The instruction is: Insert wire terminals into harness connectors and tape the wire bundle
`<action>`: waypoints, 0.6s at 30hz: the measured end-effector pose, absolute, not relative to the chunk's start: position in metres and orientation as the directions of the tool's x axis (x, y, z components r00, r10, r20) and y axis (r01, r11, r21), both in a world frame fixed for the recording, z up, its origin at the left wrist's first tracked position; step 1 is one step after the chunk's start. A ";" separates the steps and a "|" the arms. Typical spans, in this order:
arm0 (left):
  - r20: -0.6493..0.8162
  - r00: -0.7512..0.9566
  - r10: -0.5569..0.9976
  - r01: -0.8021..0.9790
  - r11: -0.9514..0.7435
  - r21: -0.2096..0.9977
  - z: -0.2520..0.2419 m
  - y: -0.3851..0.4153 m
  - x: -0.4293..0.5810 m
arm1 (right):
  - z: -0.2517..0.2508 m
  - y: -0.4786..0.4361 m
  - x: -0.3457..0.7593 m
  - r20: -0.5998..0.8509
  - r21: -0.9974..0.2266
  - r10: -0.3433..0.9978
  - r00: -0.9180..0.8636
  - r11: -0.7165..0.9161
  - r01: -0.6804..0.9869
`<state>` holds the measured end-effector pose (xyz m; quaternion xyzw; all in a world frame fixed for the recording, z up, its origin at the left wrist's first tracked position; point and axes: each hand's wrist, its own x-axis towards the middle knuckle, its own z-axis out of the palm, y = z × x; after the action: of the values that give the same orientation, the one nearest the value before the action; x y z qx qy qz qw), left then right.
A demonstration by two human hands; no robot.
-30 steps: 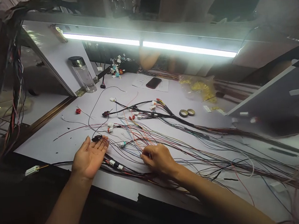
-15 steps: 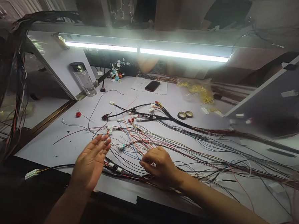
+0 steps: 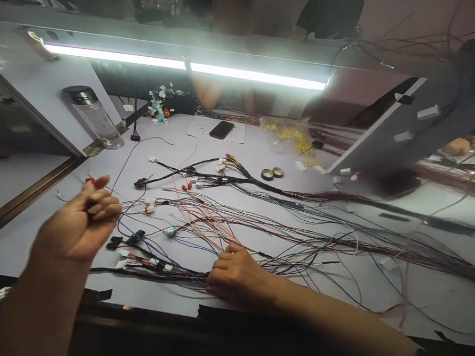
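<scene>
On the left, my left hand (image 3: 80, 223) is raised over the table with its fingers curled in; whatever may be in them does not show. Just beyond its fingertips lies a red connector (image 3: 89, 180), partly covered. My right hand (image 3: 237, 276) is closed on a bundle of thin wires (image 3: 201, 244) near the table's front edge, its fingertips hidden. Left of it, a black-sleeved branch ends in white connectors (image 3: 124, 262) and black connectors (image 3: 135, 237). A pale plug with a teal part (image 3: 171, 231) lies farther in.
A taped black harness (image 3: 237, 178) crosses the table behind the loose wires. Farther back are two tape rolls (image 3: 272, 173), a phone (image 3: 221, 129) on paper, a bag of yellow parts (image 3: 289, 135) and a glass bottle (image 3: 99, 121). A lamp (image 3: 184, 65) hangs above.
My left hand has moved left, its outstretched fingers now curled. More connectors near the front edge have come into sight. My right hand stays at the wires while the whole view has shifted.
</scene>
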<state>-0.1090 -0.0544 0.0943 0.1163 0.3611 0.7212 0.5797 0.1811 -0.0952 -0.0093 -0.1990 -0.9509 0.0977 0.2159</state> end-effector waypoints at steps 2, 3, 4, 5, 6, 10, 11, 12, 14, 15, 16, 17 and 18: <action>-0.159 -0.368 0.916 -0.699 -0.160 0.697 0.102 -0.058 -0.129 | -0.010 -0.099 0.186 0.341 -0.294 0.429 -0.836 0.894 0.339; -0.113 -0.400 0.909 -0.675 -0.209 0.708 0.104 -0.062 -0.134 | -0.010 -0.100 0.188 0.325 -0.308 0.434 -0.841 0.889 0.340; -0.083 -0.413 0.907 -0.656 -0.233 0.718 0.106 -0.068 -0.135 | -0.009 -0.101 0.190 0.304 -0.324 0.443 -0.844 0.881 0.346; -0.067 -0.434 0.898 -0.639 -0.255 0.725 0.106 -0.074 -0.130 | -0.008 -0.101 0.192 0.277 -0.345 0.452 -0.848 0.871 0.351; -0.074 -0.446 0.892 -0.624 -0.251 0.740 0.106 -0.082 -0.121 | -0.006 -0.100 0.194 0.248 -0.371 0.461 -0.852 0.858 0.357; -0.322 -0.413 0.852 -0.630 -0.011 0.777 0.099 -0.115 -0.055 | 0.012 -0.097 0.192 0.207 -0.555 0.541 -0.816 0.751 0.358; -0.376 -0.431 0.820 -0.654 0.002 0.756 0.096 -0.121 -0.037 | 0.018 -0.098 0.188 0.211 -0.608 0.564 -0.798 0.715 0.345; -0.435 -0.404 0.805 -0.694 0.041 0.719 0.092 -0.125 -0.022 | 0.025 -0.101 0.183 0.211 -0.656 0.586 -0.782 0.678 0.331; -0.498 -0.363 0.788 -0.744 0.076 0.664 0.085 -0.131 0.000 | 0.037 -0.108 0.172 0.174 -0.742 0.596 -0.784 0.603 0.293; -0.513 -0.351 0.783 -0.756 0.087 0.649 0.082 -0.132 0.006 | 0.043 -0.113 0.166 0.126 -0.787 0.577 -0.807 0.553 0.272; -0.519 -0.347 0.781 -0.762 0.089 0.641 0.079 -0.132 0.009 | 0.047 -0.118 0.162 0.060 -0.835 0.543 -0.838 0.488 0.256; -0.521 -0.346 0.781 -0.763 0.088 0.640 0.076 -0.132 0.009 | 0.051 -0.123 0.158 -0.016 -0.879 0.495 -0.869 0.407 0.248; -0.518 -0.351 0.780 -0.763 0.082 0.642 0.075 -0.131 0.007 | 0.054 -0.126 0.156 -0.095 -0.915 0.441 -0.892 0.313 0.253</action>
<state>0.0069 -0.1308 0.0745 0.0094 0.4657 0.6773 0.5695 0.1557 -0.1261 0.0537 -0.2154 -0.8057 0.5449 0.0864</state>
